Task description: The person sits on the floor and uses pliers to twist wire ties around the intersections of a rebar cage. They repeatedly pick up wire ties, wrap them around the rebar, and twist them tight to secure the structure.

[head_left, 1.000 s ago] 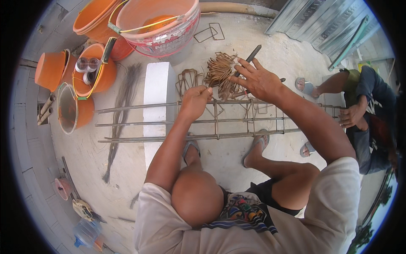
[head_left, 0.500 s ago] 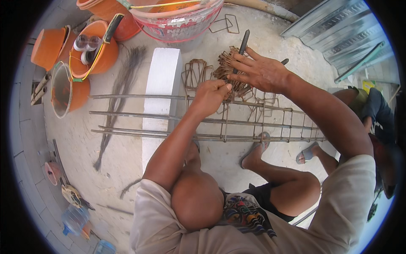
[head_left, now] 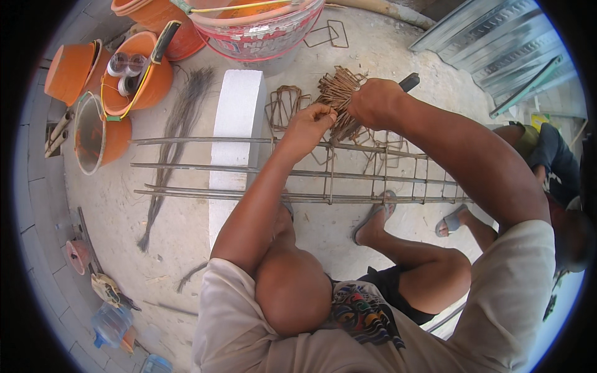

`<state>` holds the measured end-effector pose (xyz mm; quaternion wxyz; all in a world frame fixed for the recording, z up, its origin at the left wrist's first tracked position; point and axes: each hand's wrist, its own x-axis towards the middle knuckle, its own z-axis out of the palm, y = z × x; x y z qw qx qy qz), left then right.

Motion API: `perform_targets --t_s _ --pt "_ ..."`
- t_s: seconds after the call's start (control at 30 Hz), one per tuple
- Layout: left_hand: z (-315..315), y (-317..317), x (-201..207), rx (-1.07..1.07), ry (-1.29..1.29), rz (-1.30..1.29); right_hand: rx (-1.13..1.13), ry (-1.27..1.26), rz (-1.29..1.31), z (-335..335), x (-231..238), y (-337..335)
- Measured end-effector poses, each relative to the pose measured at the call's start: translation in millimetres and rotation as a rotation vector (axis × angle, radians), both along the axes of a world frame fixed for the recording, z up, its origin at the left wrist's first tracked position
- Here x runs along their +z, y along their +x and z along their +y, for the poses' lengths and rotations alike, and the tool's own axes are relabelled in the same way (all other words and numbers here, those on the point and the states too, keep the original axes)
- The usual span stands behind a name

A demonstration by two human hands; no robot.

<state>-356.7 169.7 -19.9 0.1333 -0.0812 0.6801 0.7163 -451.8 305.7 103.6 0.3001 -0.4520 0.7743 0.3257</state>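
Note:
Both my hands work at the far long bar of a rebar cage point(head_left: 280, 175), made of long steel bars with square stirrups. My right hand point(head_left: 376, 102) is wrapped round a pair of pincers point(head_left: 409, 82); a dark handle end sticks out behind the fist, and the jaws are mostly hidden. Just left of it, my left hand point(head_left: 308, 130) is closed in a pinch close to the bar; what its fingertips hold is too small to make out. A bundle of rusty stirrups point(head_left: 341, 87) lies right behind the hands, with more loose stirrups point(head_left: 285, 107) beside it.
A white block point(head_left: 236, 112) props the cage's left end. Tie wire point(head_left: 183, 112) lies in a long bunch on the floor. Orange buckets point(head_left: 155, 81) and a large red tub point(head_left: 261, 37) stand at the far left. Corrugated metal sheets point(head_left: 491, 50) and another person point(head_left: 547, 161) are at the right.
My right hand has gone from spread fingers to a fist round the pincers, whose two handles were apart before. My left hand stays pinched and has shifted slightly.

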Motion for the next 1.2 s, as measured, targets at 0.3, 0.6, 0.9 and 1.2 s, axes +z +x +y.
perform_targets --t_s 0.3,0.6,0.9,1.2 --pt "80 13 4 0.005 -0.436 0.329 -0.597 0.187 -0.409 7 15 4" --pt "61 -12 6 -0.139 -0.299 0.126 0.448 -0.309 0.706 43 29 40" --pt "67 9 23 -0.122 -0.329 0.429 -0.478 0.207 -0.238 14 61 2" --pt "92 34 6 0.023 -0.700 0.853 -1.024 0.171 -0.511 56 38 42"
